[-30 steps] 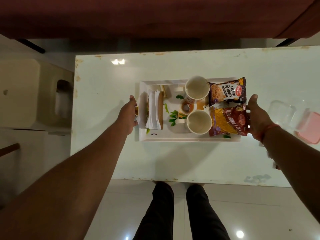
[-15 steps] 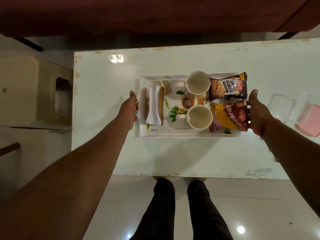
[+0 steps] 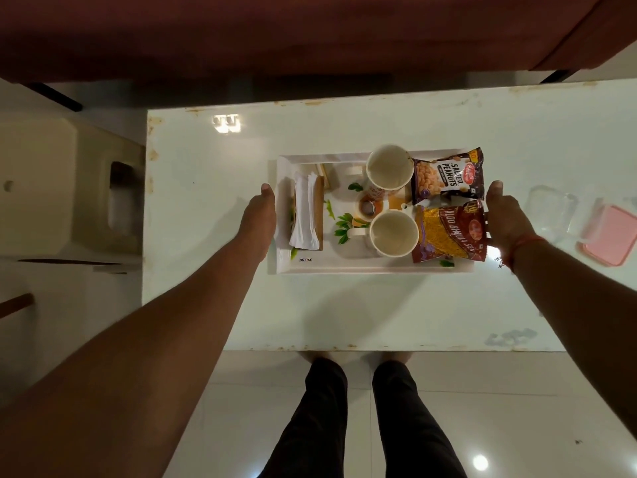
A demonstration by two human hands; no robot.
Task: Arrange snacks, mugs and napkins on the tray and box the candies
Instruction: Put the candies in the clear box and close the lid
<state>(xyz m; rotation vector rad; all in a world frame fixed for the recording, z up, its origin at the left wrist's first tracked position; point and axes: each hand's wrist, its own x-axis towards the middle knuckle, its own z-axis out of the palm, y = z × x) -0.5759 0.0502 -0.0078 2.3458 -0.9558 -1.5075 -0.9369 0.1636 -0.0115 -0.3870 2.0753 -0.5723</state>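
We hold the tray (image 3: pixel 344 267) at both ends, mid-frame on the table (image 3: pixel 206 160).
Our left hand (image 3: pixel 260 215) and right hand (image 3: pixel 505 215) grip its short edges; napkins (image 3: pixel 305 215), two mugs (image 3: pixel 391 201) and two snack packs (image 3: pixel 448 208) sit inside.

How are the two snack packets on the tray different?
The peanut packet lies at the tray's far right corner; the sev packet lies nearer the person. The peanut packet shows pale round nuts and a white label; the sev packet shows yellow strands and a red-brown side. Both lie flat beside the mugs, right of them.
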